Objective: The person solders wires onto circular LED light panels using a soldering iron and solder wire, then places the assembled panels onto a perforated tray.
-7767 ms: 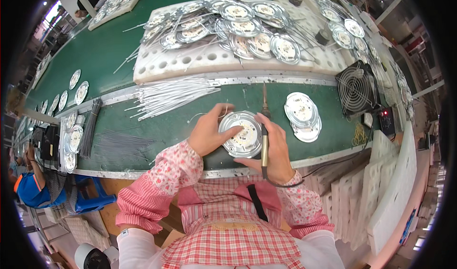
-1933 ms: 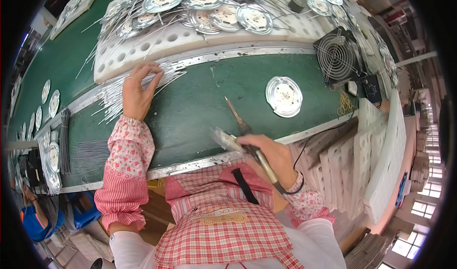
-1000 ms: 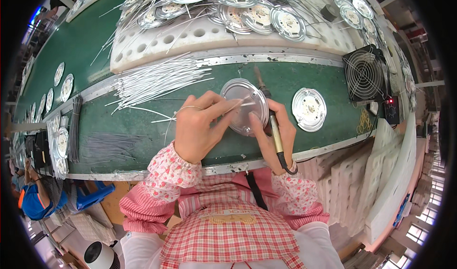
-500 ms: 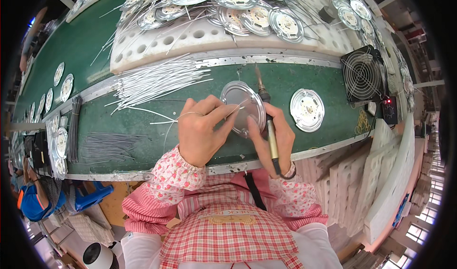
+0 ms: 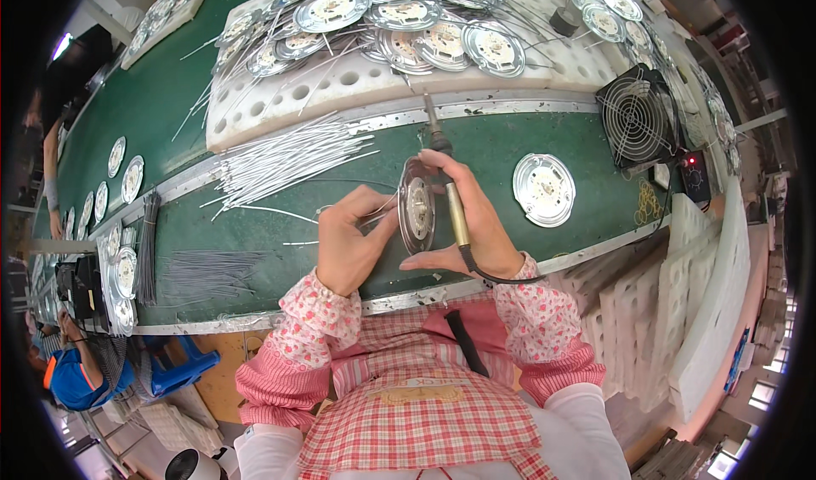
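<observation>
A round silver plate with a pale board (image 5: 417, 210) stands nearly edge-on above the mat between my hands. My right hand (image 5: 472, 221) grips a soldering iron (image 5: 459, 225), tip pointing away, with upper fingers at the plate's top edge and thumb stretched out below it. My left hand (image 5: 348, 238), pinched on a thin wire (image 5: 380, 210), sits against the plate's left side; the wire's end is hidden. A pile of white wires (image 5: 289, 159) lies beyond my left hand, grey wires (image 5: 208, 272) lie left, and another plate (image 5: 544, 189) lies flat on the right.
A holed foam board (image 5: 323, 93) piled with plates spans the back. A fan (image 5: 633, 119) and control box (image 5: 693, 177) sit right, above leaning foam sheets (image 5: 705, 293). Plates line the green belt (image 5: 149, 98). A co-worker in blue (image 5: 76, 378) and another's arm (image 5: 51, 166) are at left.
The plate has turned from its plain back to nearly edge-on, board showing. My right thumb has moved off it downward. A co-worker's arm now reaches in at upper left.
</observation>
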A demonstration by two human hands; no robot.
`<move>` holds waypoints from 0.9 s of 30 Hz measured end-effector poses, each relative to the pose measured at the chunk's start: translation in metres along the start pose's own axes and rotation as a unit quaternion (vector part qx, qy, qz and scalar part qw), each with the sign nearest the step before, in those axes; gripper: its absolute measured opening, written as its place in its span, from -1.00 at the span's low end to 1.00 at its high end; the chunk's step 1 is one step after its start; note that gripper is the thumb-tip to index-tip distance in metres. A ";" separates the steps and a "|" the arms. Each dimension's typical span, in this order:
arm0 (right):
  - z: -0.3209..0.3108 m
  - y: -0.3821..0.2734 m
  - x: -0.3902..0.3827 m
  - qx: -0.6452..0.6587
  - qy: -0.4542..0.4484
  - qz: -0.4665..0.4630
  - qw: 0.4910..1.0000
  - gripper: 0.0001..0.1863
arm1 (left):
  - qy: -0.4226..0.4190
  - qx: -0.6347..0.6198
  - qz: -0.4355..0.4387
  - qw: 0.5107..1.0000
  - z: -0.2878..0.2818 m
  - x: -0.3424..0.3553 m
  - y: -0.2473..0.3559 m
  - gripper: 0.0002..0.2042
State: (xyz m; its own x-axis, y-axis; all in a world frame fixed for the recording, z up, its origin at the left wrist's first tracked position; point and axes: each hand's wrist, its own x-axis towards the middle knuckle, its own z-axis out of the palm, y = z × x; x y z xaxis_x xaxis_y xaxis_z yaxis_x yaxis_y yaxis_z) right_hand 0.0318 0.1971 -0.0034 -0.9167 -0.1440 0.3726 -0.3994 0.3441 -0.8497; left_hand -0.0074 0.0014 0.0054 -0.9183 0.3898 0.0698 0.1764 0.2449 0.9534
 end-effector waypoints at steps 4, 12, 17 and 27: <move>0.005 -0.009 -0.005 -0.055 0.056 0.008 0.997 0.20 | 0.026 -0.060 -0.062 0.996 0.007 0.002 0.005 -0.86; 0.015 -0.028 -0.022 -0.254 0.115 0.079 0.957 0.14 | 0.026 0.162 0.014 0.986 0.021 0.008 0.012 -0.71; 0.010 -0.022 -0.034 -0.236 0.096 0.095 0.962 0.01 | 0.052 0.371 0.151 0.915 0.014 0.010 0.005 -0.76; -0.014 -0.023 -0.042 -0.236 0.097 0.035 0.966 -0.68 | -0.033 0.199 0.130 0.971 0.002 -0.011 -0.012 -0.95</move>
State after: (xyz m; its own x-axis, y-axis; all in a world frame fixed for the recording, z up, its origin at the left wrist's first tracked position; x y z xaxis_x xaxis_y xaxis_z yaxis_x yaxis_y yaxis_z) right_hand 0.0798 0.2078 0.0060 -0.9042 0.0561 0.4235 -0.2478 0.7387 -0.6268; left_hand 0.0014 -0.0042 -0.0071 -0.8018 0.5370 0.2620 0.5348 0.4493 0.7156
